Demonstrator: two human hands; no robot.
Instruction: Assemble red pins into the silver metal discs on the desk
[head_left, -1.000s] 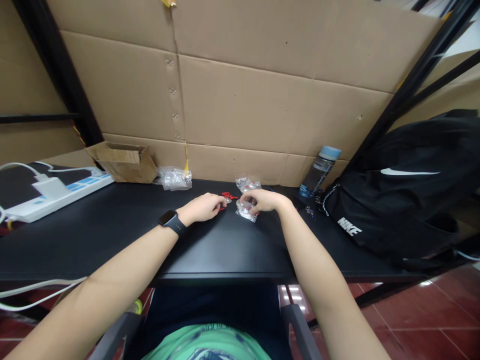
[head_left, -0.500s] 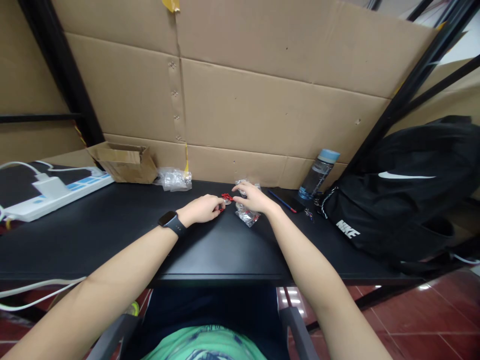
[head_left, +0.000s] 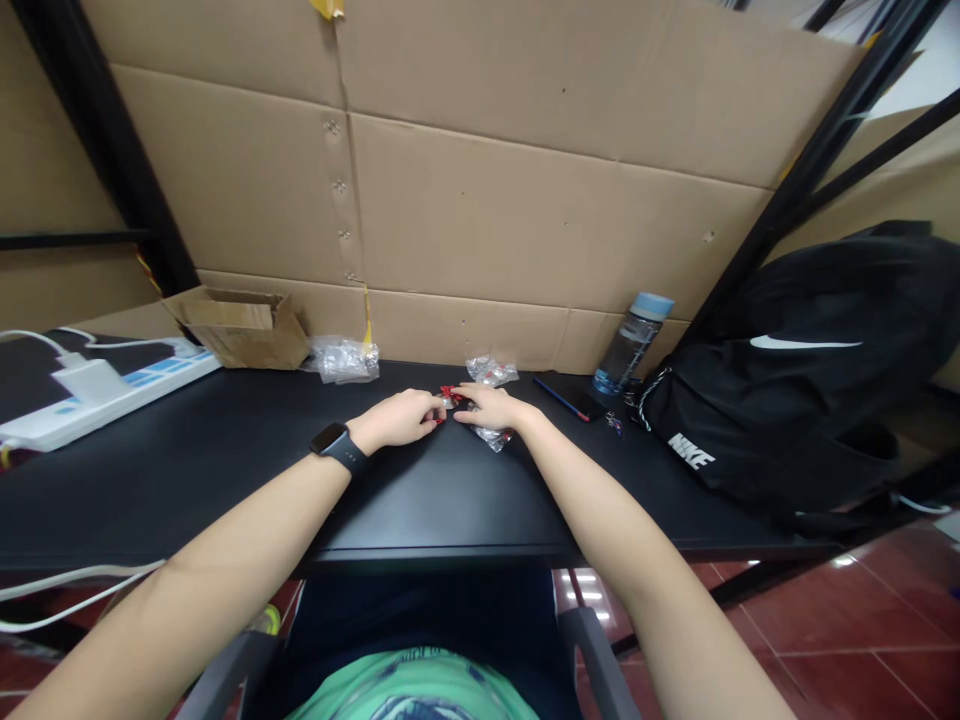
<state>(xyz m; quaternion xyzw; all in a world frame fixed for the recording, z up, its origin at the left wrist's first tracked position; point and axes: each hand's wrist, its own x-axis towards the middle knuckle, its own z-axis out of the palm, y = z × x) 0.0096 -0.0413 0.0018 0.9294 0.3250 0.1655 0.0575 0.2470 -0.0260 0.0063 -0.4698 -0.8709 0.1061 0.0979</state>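
My left hand [head_left: 409, 416], with a dark watch on its wrist, rests low over the desk, fingers pinched on a small red item [head_left: 440, 421]. Just beyond its fingertips lies a red corded object with a clear round part [head_left: 448, 400]. My right hand [head_left: 491, 406] reaches to that object from the right, its thumb and fingers apart. Beneath the right hand a clear plastic packet [head_left: 495, 438] with red bits partly shows. Another clear packet [head_left: 491, 370] lies behind it, near the cardboard wall.
A cardboard box [head_left: 251, 330], crumpled plastic [head_left: 341, 360] and a white power strip [head_left: 112, 400] are at the left. Rightward are a blue-red pen [head_left: 559, 398], a dark phone [head_left: 589, 405], a water bottle [head_left: 632, 345] and a black backpack [head_left: 810, 380]. Cardboard [head_left: 487, 220] backs the black desk [head_left: 450, 510].
My right hand has moved down and left toward the red object, uncovering the rear packet and covering more of the front one. The left hand stays pinched. The view has shifted slightly.
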